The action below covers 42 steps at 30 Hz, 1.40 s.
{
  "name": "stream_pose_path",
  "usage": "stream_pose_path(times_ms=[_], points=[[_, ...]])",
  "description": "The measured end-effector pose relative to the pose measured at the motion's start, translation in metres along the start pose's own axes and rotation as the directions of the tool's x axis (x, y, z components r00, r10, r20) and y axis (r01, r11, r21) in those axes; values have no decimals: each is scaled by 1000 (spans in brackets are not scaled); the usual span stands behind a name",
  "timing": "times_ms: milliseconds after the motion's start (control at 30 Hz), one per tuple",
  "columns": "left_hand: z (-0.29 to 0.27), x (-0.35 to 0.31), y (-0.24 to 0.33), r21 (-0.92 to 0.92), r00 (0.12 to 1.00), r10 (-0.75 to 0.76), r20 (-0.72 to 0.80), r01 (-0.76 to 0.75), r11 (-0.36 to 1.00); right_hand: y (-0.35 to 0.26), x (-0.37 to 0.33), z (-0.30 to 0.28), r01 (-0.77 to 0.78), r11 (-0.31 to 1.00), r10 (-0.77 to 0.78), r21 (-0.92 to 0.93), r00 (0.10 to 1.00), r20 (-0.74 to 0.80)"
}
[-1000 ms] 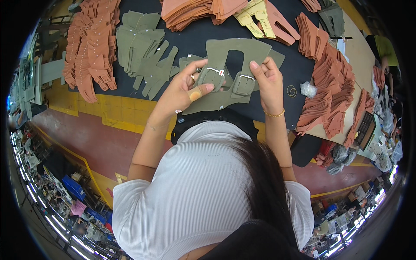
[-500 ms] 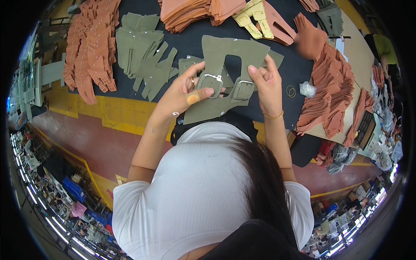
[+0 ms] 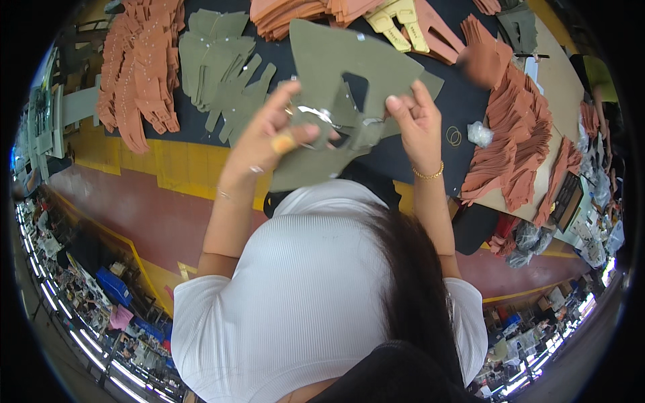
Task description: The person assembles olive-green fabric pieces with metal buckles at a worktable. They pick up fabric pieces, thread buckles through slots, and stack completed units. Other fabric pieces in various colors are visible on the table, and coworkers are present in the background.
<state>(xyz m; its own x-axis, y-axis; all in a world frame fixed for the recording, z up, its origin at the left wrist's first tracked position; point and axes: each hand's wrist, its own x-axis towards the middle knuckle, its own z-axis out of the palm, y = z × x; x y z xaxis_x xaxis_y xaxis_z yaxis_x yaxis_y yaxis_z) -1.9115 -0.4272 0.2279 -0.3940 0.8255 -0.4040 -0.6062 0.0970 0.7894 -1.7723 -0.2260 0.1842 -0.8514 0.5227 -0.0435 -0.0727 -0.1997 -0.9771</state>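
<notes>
Creases could come, we think, if the green piece (image 3: pixel 322 57) twists between our left hand (image 3: pixel 267 138) and right hand (image 3: pixel 418 129), each grip holding it.

Dark tabletop (image 3: pixel 460 111) gave passage beside right hand (image 3: pixel 418 127); rubber bands (image 3: pixel 454 136), crumpled clear plastic (image 3: pixel 479 135) lay in it, orange piles (image 3: pixel 516 144) bounding it. Green stack (image 3: pixel 213 57) crowded left side; flat orange stack (image 3: pixel 274 17), yellow pieces (image 3: pixel 384 19) blocked far side.

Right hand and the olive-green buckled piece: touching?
Touching. The head view shows the right hand pinching the olive-green buckled piece near its right edge, thumb lying over its face.
</notes>
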Motion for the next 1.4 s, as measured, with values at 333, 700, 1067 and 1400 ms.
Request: stream_pose_path(times_ms=[333, 700, 1067, 1400], points=[[-83, -44, 52, 383, 700, 466, -541, -288, 878, -4, 8, -43, -14, 893, -54, -451, 989, -139], [-68, -20, 30, 295, 749, 384, -540, -259, 920, -11, 17, -37, 56, 870, -138, -490, 981, -133], [-2, -8, 21, 260, 911, 321, -258, -254, 931, -24, 19, 34, 271, 862, -230, -428, 962, 146], [26, -19, 12, 179, 963, 264, -49, -252, 951, -65, 25, 47, 212, 886, -99, -413, 956, 276]])
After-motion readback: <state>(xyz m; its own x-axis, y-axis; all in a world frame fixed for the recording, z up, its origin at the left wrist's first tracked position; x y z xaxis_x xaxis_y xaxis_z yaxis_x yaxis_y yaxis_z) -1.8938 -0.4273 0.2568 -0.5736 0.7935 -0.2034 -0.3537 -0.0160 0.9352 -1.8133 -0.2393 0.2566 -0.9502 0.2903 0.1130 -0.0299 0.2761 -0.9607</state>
